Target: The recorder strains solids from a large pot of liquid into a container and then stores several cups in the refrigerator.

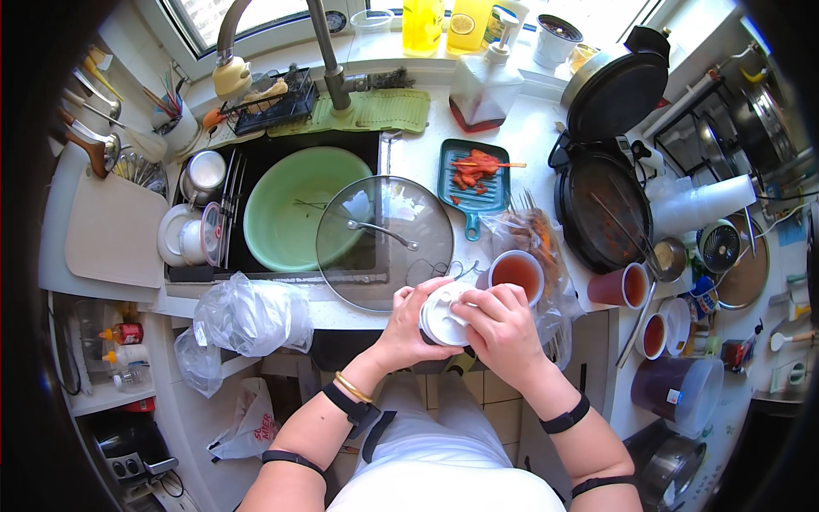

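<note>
My left hand is wrapped round a small round container with a white top, held in front of the counter's near edge. The fingers of my right hand are closed on the right side of that white top. Just beyond my right hand stands a clear plastic cup of reddish-brown liquid. A glass pot lid with a metal handle lies beyond my left hand, partly over the sink. Beside the cup, a clear plastic bag holds brownish skewers. What is inside the container is hidden.
A green basin sits in the sink. Behind the cup, a teal ridged dish carries red skewered food. An opened black electric griddle stands at right, near another filled cup. Crumpled plastic bags hang over the left front edge.
</note>
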### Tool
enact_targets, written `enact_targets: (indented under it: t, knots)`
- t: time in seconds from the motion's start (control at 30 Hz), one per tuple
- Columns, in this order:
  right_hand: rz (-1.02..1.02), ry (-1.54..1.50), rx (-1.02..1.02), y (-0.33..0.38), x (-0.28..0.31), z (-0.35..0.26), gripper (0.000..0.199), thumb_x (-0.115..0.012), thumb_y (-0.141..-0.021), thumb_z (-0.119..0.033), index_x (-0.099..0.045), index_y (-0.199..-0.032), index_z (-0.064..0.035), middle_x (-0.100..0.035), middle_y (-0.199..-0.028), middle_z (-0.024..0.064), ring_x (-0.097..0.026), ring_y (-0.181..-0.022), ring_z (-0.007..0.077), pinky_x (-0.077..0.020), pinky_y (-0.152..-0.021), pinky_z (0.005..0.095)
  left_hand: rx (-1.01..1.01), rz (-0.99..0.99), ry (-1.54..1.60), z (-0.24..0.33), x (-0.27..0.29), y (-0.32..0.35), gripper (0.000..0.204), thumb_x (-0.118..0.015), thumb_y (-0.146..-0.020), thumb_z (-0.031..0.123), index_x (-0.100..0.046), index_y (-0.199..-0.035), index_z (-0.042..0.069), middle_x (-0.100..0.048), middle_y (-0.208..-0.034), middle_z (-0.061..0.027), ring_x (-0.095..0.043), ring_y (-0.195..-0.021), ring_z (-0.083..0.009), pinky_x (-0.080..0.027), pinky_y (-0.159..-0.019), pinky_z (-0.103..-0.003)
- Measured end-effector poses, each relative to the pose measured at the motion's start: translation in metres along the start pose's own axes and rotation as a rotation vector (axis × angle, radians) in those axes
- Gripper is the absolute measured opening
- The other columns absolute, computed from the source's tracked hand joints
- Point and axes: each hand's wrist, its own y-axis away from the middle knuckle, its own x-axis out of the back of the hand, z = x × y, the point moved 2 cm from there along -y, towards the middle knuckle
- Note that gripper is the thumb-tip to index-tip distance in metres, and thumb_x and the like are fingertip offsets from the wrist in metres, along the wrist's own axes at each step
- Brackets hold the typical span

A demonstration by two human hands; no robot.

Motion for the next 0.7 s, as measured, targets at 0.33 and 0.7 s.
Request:
enact_targets:
  t: [0.33,0.7]
  knots:
    - [0.044,-0.159,-0.076,-0.023,-0.001,-0.001,0.022,-0.067,-0.068,-0.001,-0.063,-0.089,-0.0083,-0.062,-0.088,0.0055,-0.056,-0.084,0.0248,-0.0420,-0.079,0.0361,-0.012,-0.011,0.019,-0.003,0.000,0.000,0.090,-0.083,-0.055,0.035,-0.041,-0.131,0.013,-0.050,-0.129,-0.0053,-0.049,-0.113,-0.0232,-0.025,-0.100,-0.040]
    - [-0.164,0.132,0.055,-0.035,0.005,-0.011,0.025,-0.068,-0.065,-0.004,-0.060,-0.089,-0.0083,-0.058,-0.088,0.0046,-0.056,-0.084,0.0228,-0.0423,-0.082,0.0379,-0.032,0.006,0.035,-0.003,0.000,-0.001,0.090,-0.083,-0.054,0.034,-0.040,-0.131,0.014,-0.051,-0.127,-0.0049,-0.051,-0.112,-0.0229,-0.025,-0.099,-0.041]
